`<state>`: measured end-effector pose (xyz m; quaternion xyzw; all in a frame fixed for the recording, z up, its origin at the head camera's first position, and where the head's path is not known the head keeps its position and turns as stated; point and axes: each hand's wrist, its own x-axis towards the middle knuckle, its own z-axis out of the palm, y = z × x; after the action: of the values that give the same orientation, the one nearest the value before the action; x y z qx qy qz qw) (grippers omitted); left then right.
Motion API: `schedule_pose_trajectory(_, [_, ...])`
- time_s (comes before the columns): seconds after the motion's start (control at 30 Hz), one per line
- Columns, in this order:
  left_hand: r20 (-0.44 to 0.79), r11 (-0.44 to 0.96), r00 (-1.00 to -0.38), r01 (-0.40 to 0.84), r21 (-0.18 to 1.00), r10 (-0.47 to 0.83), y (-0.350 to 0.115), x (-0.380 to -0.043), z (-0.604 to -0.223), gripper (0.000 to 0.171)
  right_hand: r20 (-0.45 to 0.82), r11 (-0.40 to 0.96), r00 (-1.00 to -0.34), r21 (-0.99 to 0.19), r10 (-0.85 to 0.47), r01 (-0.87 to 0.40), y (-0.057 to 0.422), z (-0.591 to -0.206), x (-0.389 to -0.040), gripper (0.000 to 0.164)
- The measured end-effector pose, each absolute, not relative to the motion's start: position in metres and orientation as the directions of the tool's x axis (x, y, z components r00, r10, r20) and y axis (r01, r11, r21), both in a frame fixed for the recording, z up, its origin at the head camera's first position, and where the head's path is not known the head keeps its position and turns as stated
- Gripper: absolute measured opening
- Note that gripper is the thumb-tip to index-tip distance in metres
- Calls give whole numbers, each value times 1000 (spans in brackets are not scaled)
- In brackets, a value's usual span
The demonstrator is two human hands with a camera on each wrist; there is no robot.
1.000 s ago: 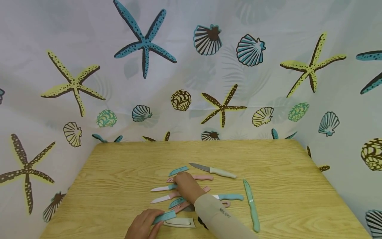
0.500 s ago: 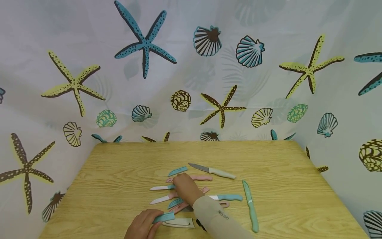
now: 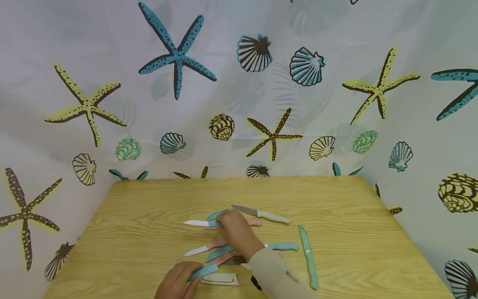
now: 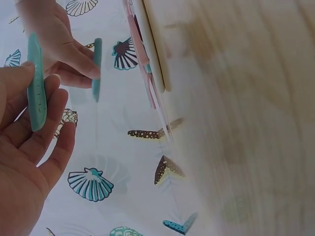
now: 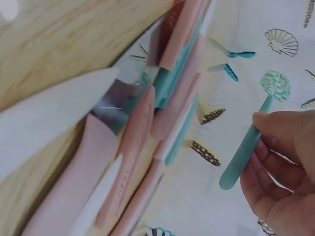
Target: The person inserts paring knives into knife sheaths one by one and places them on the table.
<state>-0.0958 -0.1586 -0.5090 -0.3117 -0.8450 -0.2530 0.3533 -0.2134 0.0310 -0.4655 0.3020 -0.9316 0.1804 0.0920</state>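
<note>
While the left hand (image 3: 177, 280) pinches a blue sheath (image 3: 203, 271), the right hand (image 3: 239, 233) grips a knife (image 3: 197, 223) — white-bladed, blue-handled.

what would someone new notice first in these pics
Probably the large blue starfish printed on the pale backdrop, high and left of centre in the head view. Then, over the wooden table below, the right hand gripping a blue-handled knife and, nearer the camera, the left hand holding a blue sheath.

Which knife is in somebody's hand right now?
The blue-handled, white-bladed knife in the right hand. The other blue-handled knife lies unheld right of that forearm in the head view; the left hand holds a narrow blue sheath.
</note>
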Motion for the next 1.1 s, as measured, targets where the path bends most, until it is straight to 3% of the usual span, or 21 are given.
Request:
schedule_pose_trajectory(0.37, [752, 664, -544, 722, 193, 373, -154, -98, -506, 39, 462, 735, -801, -374, -382, -566, 86, -446, -175, 15])
schedule_pose_trajectory(0.67, [772, 640, -508, 748, 175, 382, -152, -103, -504, 41, 604, 746, -730, -314, -321, -588, 124, -452, -140, 26])
schedule_pose_trajectory(0.97, [775, 638, -500, 752, 166, 387, -150, -103, -503, 42, 598, 776, -748, -313, -287, -548, 134, -457, -106, 28])
schedule_pose_trajectory(1.1, [777, 639, -494, 753, 159, 390, -150, -103, -503, 42, 655, 774, -687, -242, -315, -586, 136, -458, -94, 34])
